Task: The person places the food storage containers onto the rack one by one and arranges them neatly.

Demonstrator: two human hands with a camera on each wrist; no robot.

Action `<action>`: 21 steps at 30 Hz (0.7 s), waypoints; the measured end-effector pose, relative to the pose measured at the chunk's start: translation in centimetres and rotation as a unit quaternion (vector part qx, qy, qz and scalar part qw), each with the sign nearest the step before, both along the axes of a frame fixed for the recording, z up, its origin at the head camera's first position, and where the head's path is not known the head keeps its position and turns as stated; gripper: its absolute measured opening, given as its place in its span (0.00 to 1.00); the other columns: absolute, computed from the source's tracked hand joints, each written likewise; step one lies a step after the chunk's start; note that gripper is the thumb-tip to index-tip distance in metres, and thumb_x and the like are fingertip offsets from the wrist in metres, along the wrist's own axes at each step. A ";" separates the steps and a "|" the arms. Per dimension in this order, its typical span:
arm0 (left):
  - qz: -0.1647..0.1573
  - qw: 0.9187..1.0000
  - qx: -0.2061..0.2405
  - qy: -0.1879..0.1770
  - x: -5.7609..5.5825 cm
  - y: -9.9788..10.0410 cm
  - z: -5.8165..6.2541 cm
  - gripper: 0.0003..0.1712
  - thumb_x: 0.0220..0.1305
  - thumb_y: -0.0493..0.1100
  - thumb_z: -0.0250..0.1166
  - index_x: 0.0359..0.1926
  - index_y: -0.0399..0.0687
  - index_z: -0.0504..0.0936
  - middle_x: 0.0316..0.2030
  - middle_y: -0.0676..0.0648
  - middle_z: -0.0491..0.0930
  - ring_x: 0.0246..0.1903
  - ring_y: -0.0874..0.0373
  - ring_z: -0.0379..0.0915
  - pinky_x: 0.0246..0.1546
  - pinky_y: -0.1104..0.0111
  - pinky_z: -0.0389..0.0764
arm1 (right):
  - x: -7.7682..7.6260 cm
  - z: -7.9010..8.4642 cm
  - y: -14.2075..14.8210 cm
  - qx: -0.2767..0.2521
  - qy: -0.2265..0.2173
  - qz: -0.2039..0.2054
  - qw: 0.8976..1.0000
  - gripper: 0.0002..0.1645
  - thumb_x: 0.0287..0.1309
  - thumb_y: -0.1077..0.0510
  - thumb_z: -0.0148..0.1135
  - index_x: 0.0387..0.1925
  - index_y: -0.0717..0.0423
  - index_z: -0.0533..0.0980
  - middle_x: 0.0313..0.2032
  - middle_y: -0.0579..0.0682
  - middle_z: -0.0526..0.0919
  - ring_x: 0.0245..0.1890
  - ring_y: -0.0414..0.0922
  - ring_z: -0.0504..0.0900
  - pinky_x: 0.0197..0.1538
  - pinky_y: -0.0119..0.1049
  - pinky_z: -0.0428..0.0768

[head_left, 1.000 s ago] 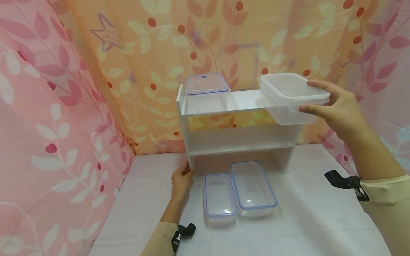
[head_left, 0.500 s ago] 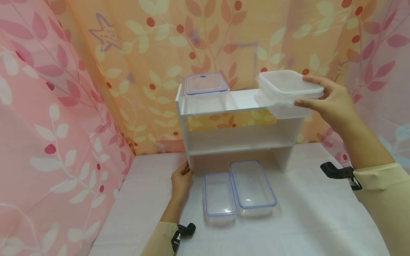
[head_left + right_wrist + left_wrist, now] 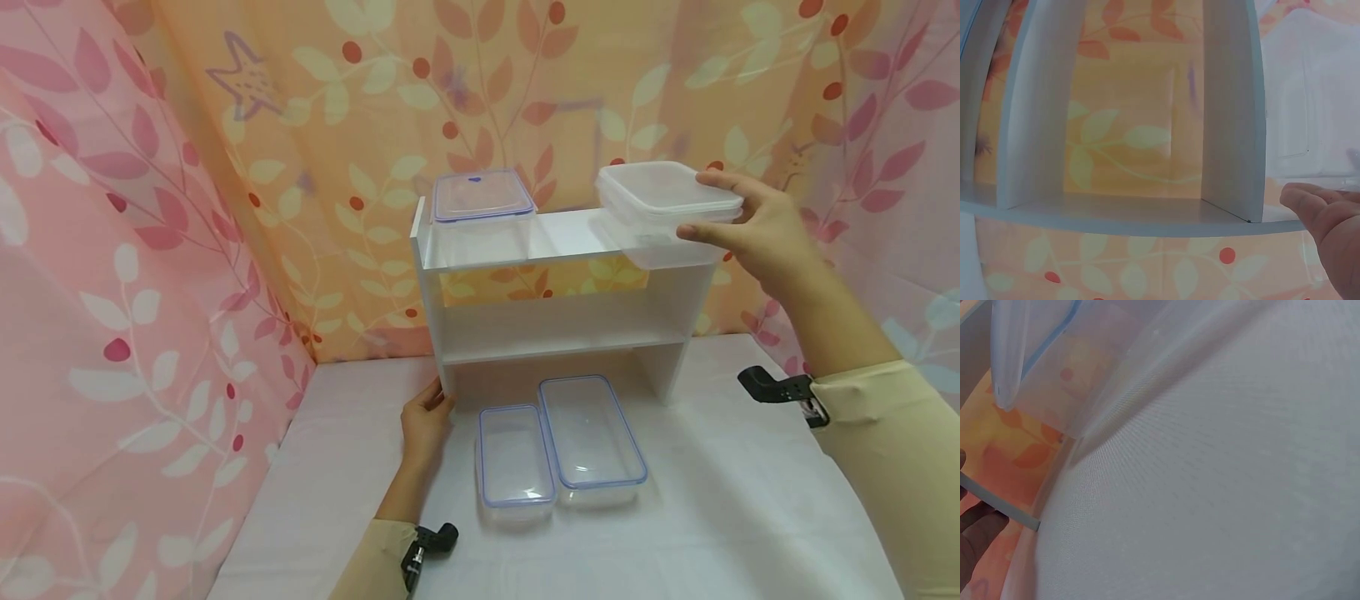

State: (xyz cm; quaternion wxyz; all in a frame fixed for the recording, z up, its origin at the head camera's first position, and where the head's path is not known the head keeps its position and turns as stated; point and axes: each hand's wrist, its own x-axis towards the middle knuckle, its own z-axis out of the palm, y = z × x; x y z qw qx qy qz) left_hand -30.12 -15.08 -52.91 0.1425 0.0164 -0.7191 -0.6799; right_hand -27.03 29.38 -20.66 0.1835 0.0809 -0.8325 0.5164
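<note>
In the head view, the shelf (image 3: 562,329) and counter (image 3: 675,542) are white; the cloudy box (image 3: 660,237) at 2 o'clock has a whitish lid (image 3: 663,185), while the clear box (image 3: 483,197) at 12 o'clock, the small box (image 3: 517,458) near 6 o'clock and the bigger box (image 3: 596,437) near 5 o'clock carry blue rims. The back curtain (image 3: 495,92) at 12 o'clock is orange-yellow with cream and orange leaves and red dots; the side curtain (image 3: 112,292) at 9 o'clock is pink with white and deeper pink leaves.

A translucent lidded container (image 3: 651,210) is at top right of a white shelf (image 3: 555,327).
</note>
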 end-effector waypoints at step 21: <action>0.007 1.000 -0.008 0.007 0.0 0.1 0.0 0.26 0.66 0.36 0.70 0.64 0.51 0.81 0.61 0.47 0.81 0.58 0.44 0.81 0.41 0.60 0.87 | -2.9 0.0 -0.9 -0.028 0.004 0.005 1.000 0.48 0.57 0.59 0.77 0.76 0.45 0.66 0.73 0.47 0.61 0.54 0.42 0.71 0.44 0.17 0.76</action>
